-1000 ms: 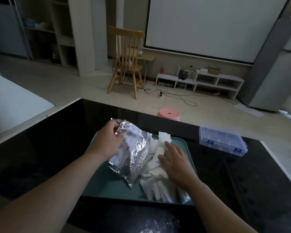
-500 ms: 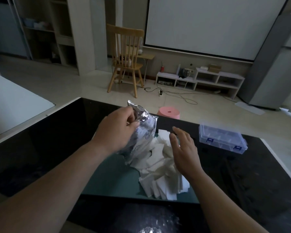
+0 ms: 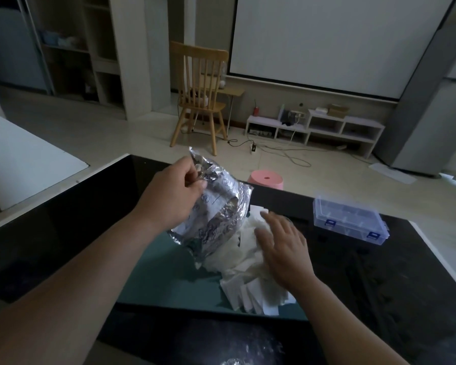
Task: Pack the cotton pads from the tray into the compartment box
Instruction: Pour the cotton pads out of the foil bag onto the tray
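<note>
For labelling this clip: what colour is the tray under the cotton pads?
The tray is teal green, best seen in the head view.

The room is dim and a little bluish; the brightest area is the white screen (image 3: 327, 35) in front of me. The black worktop (image 3: 50, 233) reflects weak pale light at its near edge. The foil bag (image 3: 216, 206) glints, the pads (image 3: 250, 291) look flat grey. Straight lines bend near the borders.
</note>
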